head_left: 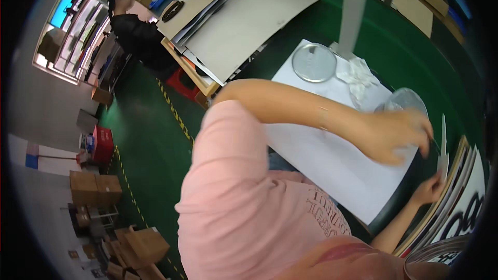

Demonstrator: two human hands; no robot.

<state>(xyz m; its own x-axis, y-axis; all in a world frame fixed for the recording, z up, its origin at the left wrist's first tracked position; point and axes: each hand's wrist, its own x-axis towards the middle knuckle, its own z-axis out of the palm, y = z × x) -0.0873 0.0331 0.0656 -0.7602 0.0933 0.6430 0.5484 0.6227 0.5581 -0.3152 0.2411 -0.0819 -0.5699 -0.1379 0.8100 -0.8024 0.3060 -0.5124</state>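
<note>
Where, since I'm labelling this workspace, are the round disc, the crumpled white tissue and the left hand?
Round disc [314, 63]: head view, middle of its face.
Crumpled white tissue [357, 76]: head view, middle of its folds.
Left hand [391, 134]: head view, on its blurred back.

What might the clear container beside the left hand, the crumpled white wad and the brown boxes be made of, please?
Clear container: smooth plastic, perhaps glass, being transparent and shiny. White wad: matte tissue or cloth, softly creased. Brown boxes: probably matte cardboard, from their flat brown faces.
</note>
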